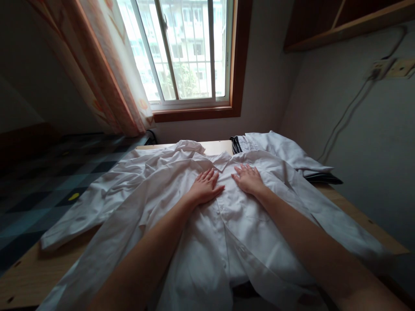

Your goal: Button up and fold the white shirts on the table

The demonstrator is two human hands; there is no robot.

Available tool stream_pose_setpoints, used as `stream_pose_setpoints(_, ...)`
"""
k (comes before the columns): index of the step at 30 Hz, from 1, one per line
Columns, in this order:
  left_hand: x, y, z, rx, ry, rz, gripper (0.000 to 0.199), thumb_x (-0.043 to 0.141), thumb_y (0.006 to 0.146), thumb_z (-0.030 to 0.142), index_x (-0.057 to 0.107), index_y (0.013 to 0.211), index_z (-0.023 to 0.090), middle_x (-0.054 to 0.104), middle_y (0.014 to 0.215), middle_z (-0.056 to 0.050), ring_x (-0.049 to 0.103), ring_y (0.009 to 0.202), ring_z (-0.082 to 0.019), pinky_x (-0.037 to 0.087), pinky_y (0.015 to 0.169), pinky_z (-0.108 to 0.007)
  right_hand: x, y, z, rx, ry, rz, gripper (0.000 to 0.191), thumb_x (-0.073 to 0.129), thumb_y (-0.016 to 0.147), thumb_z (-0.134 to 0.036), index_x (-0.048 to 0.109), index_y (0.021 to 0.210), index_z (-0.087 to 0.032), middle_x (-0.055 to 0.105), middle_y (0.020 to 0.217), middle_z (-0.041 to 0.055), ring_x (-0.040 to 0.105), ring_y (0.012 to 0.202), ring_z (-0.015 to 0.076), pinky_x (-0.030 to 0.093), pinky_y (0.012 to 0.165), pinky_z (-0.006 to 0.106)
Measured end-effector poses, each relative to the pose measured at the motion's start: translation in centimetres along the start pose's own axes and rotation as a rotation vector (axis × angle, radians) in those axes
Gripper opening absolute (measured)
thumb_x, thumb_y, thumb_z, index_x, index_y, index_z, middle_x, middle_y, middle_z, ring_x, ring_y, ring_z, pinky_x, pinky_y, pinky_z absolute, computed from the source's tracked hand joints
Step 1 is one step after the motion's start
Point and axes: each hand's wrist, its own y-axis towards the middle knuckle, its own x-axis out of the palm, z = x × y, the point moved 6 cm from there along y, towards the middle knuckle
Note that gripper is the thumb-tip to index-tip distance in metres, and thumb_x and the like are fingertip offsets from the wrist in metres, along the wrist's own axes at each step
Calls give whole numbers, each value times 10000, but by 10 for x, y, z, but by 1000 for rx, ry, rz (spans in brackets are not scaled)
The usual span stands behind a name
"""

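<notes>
A white button-up shirt [207, 229] lies spread front up, its collar pointing away from me and its sleeves out to both sides. My left hand [205, 186] rests flat on the left chest below the collar, fingers stretched out. Across the button line, my right hand [249, 178] lies flat on the other chest side, fingers slightly spread. Neither hand grips the cloth. Toward the bottom, the front panels part and a dark patch shows between them. More white cloth [94, 198] with a sleeve lies at the left, partly under the shirt.
Folded white and dark striped clothes [279, 149] sit at the back right of the wooden table [19, 276]. A checked bed cover [35, 181] borders the left side. Beyond are a curtain [113, 77] and a window [184, 52]. A cord [343, 116] hangs from the right wall's socket.
</notes>
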Motion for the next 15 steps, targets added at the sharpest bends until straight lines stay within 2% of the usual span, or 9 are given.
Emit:
stream_pose_setpoints(5,0,-1,0,7,-1,-3,765,324,959,641,324,1554,160,196,1666,-130,155,1546,-253,137,1242,-413,-6,8,28,59,-78,54,600,242,1029,-473,364,1567,-237,246,1664,50,183,1530,281,86,1232,480)
stream_pose_setpoints(11,2,1,-2,21,-2,10,752,318,954,654,328,1551,195,212,1666,-111,158,1546,-245,130,1244,-412,-18,0,48,212,-139,221,602,314,1006,-388,417,1531,-111,352,1605,170,231,1506,344,104,1210,540)
stream_pose_setpoints(13,2,1,-2,19,-7,17,754,318,951,662,329,1551,205,215,1666,-104,162,1545,-254,140,1242,-416,-20,0,41,164,-159,285,609,333,1002,-367,388,1542,-91,336,1608,188,218,1511,345,91,1210,543)
stream_pose_setpoints(15,2,0,-2,9,-11,21,755,321,949,668,331,1552,214,222,1665,-100,172,1542,-267,154,1237,-425,-17,3,23,12,-162,296,601,319,1010,-361,352,1565,-131,292,1635,148,191,1526,302,74,1223,511)
